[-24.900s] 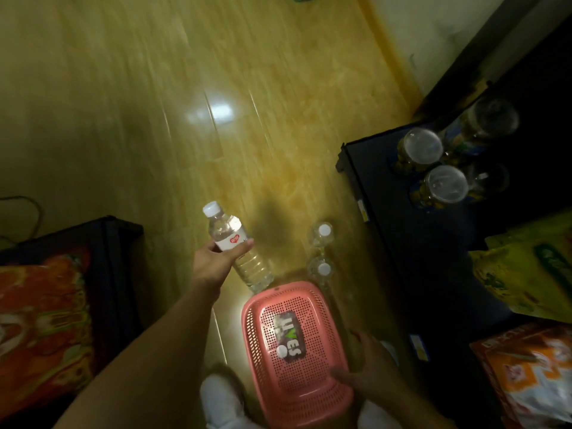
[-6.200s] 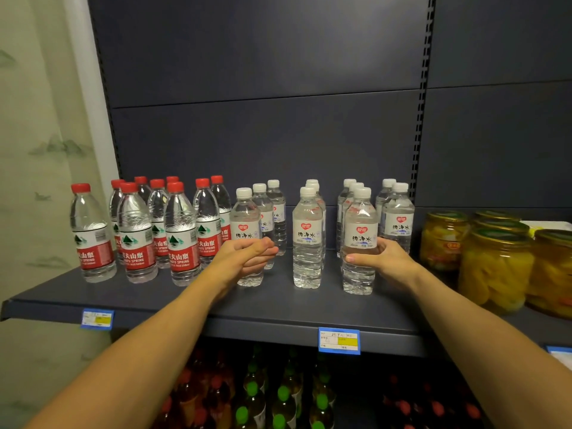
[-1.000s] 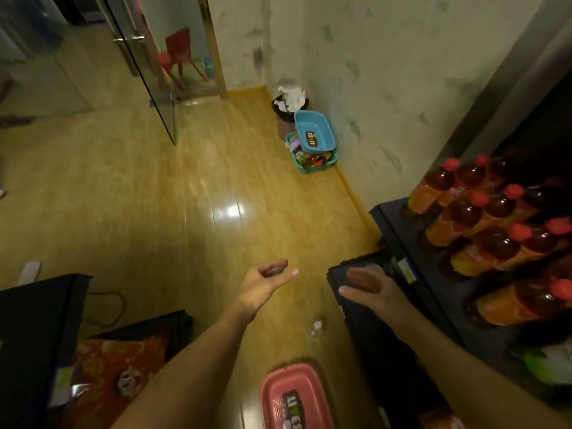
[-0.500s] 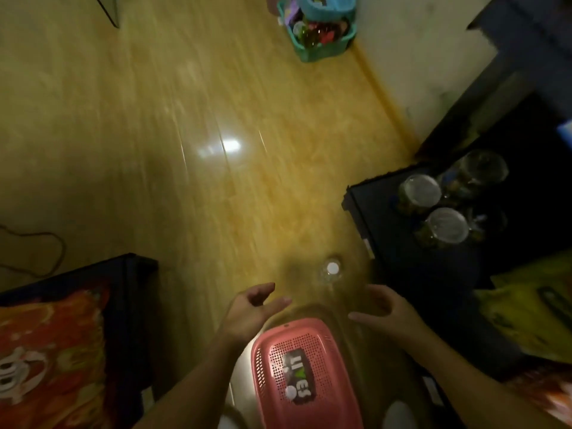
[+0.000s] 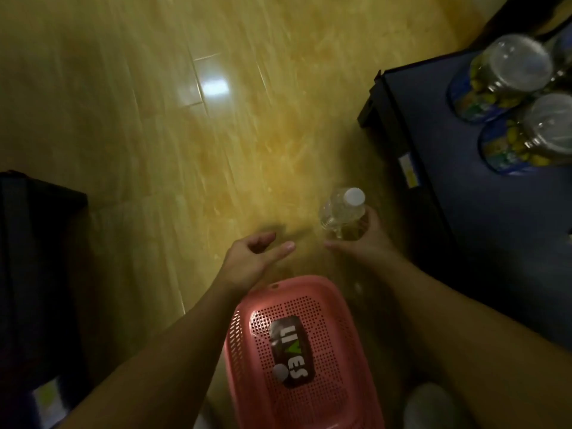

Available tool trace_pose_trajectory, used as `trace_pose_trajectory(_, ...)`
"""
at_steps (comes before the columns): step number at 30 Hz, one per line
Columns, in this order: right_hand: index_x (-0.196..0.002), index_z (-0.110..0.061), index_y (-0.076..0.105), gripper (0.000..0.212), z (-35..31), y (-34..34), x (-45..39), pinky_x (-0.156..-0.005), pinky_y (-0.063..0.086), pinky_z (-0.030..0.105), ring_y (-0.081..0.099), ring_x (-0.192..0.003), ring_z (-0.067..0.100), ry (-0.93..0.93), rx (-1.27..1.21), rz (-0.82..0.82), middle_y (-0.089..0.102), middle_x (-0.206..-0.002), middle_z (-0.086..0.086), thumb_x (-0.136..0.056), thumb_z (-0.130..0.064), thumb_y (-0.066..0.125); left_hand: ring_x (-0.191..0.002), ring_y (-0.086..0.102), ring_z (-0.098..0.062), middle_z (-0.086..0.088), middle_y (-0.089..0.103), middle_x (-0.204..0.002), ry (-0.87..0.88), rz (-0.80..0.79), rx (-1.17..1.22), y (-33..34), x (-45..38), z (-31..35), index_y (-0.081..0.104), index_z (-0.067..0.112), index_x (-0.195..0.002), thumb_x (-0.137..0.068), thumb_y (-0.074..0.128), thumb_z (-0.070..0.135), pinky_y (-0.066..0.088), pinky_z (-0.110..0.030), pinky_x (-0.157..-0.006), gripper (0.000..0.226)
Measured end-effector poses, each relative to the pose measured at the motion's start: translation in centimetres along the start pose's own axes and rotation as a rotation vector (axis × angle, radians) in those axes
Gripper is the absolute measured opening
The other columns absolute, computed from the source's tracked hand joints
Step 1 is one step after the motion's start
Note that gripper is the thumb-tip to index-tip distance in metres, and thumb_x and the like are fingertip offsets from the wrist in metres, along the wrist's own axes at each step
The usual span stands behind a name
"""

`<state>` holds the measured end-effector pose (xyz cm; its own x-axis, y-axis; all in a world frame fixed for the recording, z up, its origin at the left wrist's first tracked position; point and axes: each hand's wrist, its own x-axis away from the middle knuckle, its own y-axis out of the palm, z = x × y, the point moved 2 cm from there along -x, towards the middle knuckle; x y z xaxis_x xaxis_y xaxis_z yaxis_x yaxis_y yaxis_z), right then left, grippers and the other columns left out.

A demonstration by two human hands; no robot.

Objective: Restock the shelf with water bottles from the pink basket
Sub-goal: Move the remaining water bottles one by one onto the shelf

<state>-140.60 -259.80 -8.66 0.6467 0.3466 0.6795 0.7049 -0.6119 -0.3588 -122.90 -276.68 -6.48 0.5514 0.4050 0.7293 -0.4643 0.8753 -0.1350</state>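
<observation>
A clear water bottle [image 5: 342,212] with a white cap stands upright on the wooden floor beside the shelf base. My right hand [image 5: 362,243] is wrapped around its lower body. My left hand [image 5: 252,258] hovers open just left of it, fingers spread, holding nothing. The pink basket [image 5: 297,354] sits on the floor directly below me, between my forearms, showing a perforated surface with a dark label. No bottle is visible in it.
The dark bottom shelf [image 5: 458,187] juts out on the right with two glass jars [image 5: 507,72] of yellow fruit and a price tag [image 5: 408,171] on its edge. A dark low unit [image 5: 37,274] stands at the left. A pale shoe [image 5: 433,407] shows at bottom right.
My view has dropped closer to the floor. My right hand reached forward and closed around the standing bottle. My left hand stays open and has moved slightly forward past the basket.
</observation>
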Motion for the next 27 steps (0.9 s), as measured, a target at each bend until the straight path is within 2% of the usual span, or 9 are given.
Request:
trace_pose_trajectory(2, -0.155, -0.022, 0.03, 0.118, 0.7, 0.2, -1.3, -0.106, 0.042, 0.037, 0.043, -0.14, 0.025, -0.014, -0.029, 0.014, 0.043, -0.155, 0.005, -0.057, -0.023, 0.097, -0.123, 0.059, -0.012, 0.0, 0.063, -0.142, 0.007, 0.01, 0.003, -0.1, -0.8, -0.9, 0.063, 0.018, -0.14, -0.061, 0.079, 0.061, 0.043, -0.021, -0.092, 0.092)
trace_pose_trajectory(6, -0.139, -0.012, 0.049, 0.087, 0.5, 1.0, -2.7, -0.083, 0.048, 0.013, 0.056, -0.121, 0.015, -0.061, -0.146, 0.07, 0.059, -0.133, 0.003, -0.063, 0.0, 0.091, -0.114, 0.063, -0.006, 0.001, 0.067, -0.136, 0.005, 0.031, 0.021, -0.6, -2.0, -1.9, 0.065, 0.016, -0.138, -0.06, 0.079, 0.061, 0.043, -0.013, -0.083, 0.091)
trace_pose_trajectory(9, -0.132, -0.012, 0.055, 0.078, 0.0, 2.1, -2.7, -0.1, 0.049, 0.027, 0.058, -0.119, 0.015, -0.049, -0.219, 0.153, 0.064, -0.125, 0.002, -0.064, -0.007, 0.093, -0.104, 0.059, 0.007, 0.004, 0.069, -0.13, 0.003, 0.035, 0.041, -1.0, -2.6, -2.0, 0.067, 0.015, -0.135, -0.063, 0.076, 0.06, 0.043, -0.01, -0.079, 0.085)
trace_pose_trajectory(11, -0.119, -0.025, 0.061, 0.076, 0.0, 2.6, -2.8, -0.105, 0.05, 0.04, 0.063, -0.115, 0.017, -0.067, -0.147, 0.249, 0.068, -0.119, -0.003, -0.054, -0.036, 0.098, -0.105, 0.059, 0.008, 0.006, 0.07, -0.128, 0.008, 0.034, 0.052, -1.1, -2.9, -1.8, 0.069, 0.017, -0.134, -0.065, 0.075, 0.061, 0.042, -0.01, -0.079, 0.082)
trace_pose_trajectory(13, -0.105, -0.034, 0.063, 0.07, 0.6, 2.9, -3.1, -0.097, 0.055, 0.047, 0.067, -0.104, 0.017, -0.078, -0.092, 0.315, 0.072, -0.106, -0.008, -0.045, -0.058, 0.09, -0.108, 0.06, 0.006, 0.01, 0.071, -0.124, 0.013, 0.022, 0.058, -1.1, -3.0, -1.6, 0.071, 0.019, -0.131, -0.067, 0.074, 0.063, 0.043, -0.012, -0.081, 0.078)
trace_pose_trajectory(17, -0.083, -0.032, 0.06, 0.037, -0.2, 3.0, -1.7, -0.088, 0.058, 0.05, 0.069, -0.09, 0.022, -0.093, -0.067, 0.375, 0.071, -0.091, -0.003, -0.062, -0.042, 0.089, -0.111, 0.071, -0.011, 0.008, 0.077, -0.117, -0.024, -0.029, 0.07, -0.7, -2.4, -1.6, 0.074, 0.025, -0.124, -0.07, 0.07, 0.074, 0.054, -0.028, -0.096, 0.073)
trace_pose_trajectory(20, -0.08, -0.031, 0.057, 0.034, -0.6, 2.3, -0.1, -0.086, 0.059, 0.05, 0.07, -0.088, 0.025, -0.091, -0.04, 0.338, 0.071, -0.091, 0.002, -0.071, -0.028, 0.089, -0.116, 0.068, -0.012, 0.011, 0.073, -0.124, -0.025, -0.038, 0.074, -0.3, -1.0, -1.3, 0.071, 0.024, -0.13, -0.066, 0.069, 0.082, 0.049, -0.034, -0.104, 0.086)
trace_pose_trajectory(23, -0.082, -0.032, 0.058, 0.034, -1.7, 0.6, 2.2, -0.079, 0.059, 0.038, 0.068, -0.083, 0.013, -0.083, -0.052, 0.299, 0.069, -0.087, -0.006, -0.07, -0.025, 0.09, -0.125, 0.057, -0.012, 0.011, 0.064, -0.131, -0.037, -0.007, 0.067, -0.5, 1.4, -0.3, 0.066, 0.023, -0.135, -0.075, 0.062, 0.074, 0.041, -0.034, -0.105, 0.079)
trace_pose_trajectory(27, -0.09, -0.028, 0.062, 0.034, -6.3, -2.6, 7.0, -0.064, 0.045, 0.017, 0.06, -0.078, -0.001, -0.089, -0.044, 0.242, 0.064, -0.085, -0.014, -0.072, -0.02, 0.089, -0.127, 0.057, -0.016, 0.001, 0.063, -0.141, -0.05, 0.001, 0.077, -1.6, 6.3, 2.8, 0.066, 0.022, -0.135, -0.077, 0.066, 0.066, 0.042, -0.04, -0.111, 0.073)
